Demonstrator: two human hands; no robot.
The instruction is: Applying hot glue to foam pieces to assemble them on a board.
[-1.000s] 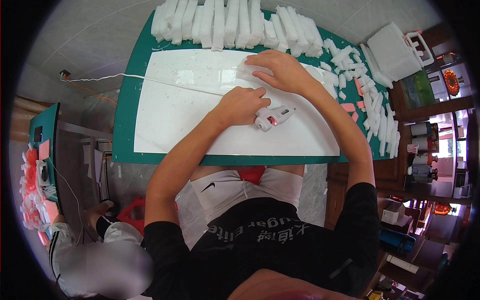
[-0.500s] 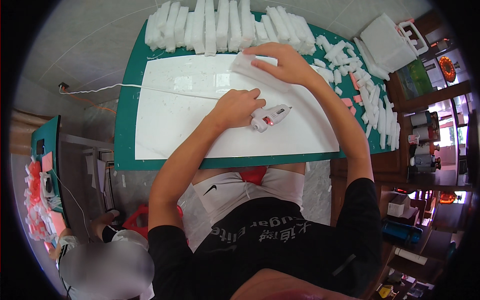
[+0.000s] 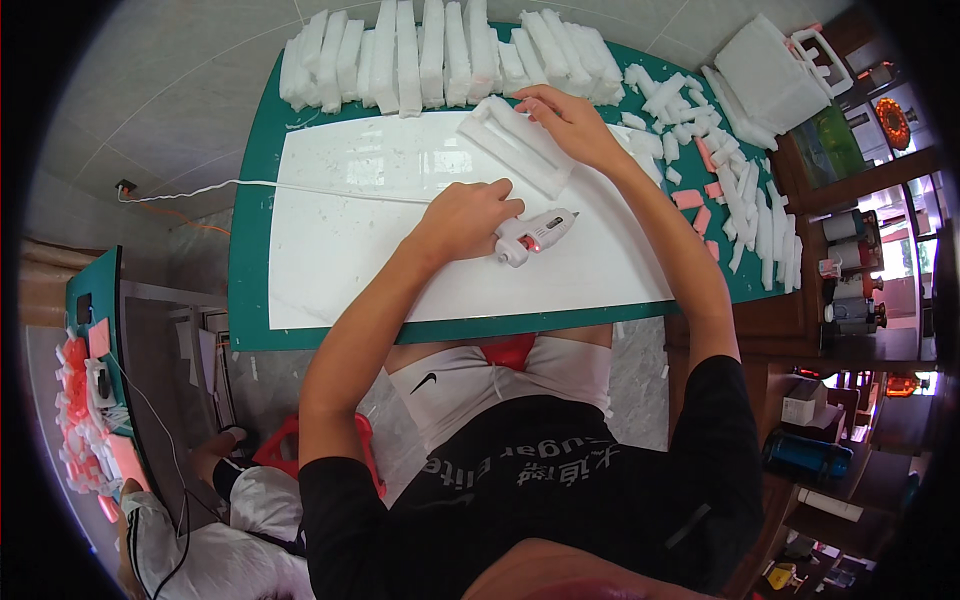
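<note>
A white hot-glue gun (image 3: pixel 536 233) lies on a large white foam sheet (image 3: pixel 360 230) that covers a green cutting mat (image 3: pixel 250 240). My left hand (image 3: pixel 465 218) rests curled on the gun's handle end, gripping it. Farther up the sheet, my right hand (image 3: pixel 565 120) presses on a white foam block (image 3: pixel 515 148) made of stacked strips, fingers closed over its far end. The gun's white cord (image 3: pixel 250 184) runs left across the sheet and off the table.
A row of white foam strips (image 3: pixel 430 50) lines the mat's far edge. Loose white and pink foam bits (image 3: pixel 720 180) scatter at the right. A white foam box (image 3: pixel 765 70) sits at the far right. Another person (image 3: pixel 210 540) sits on the floor at lower left.
My right hand has slid right with the foam block. The left hand stays on the glue gun; the view has shifted slightly.
</note>
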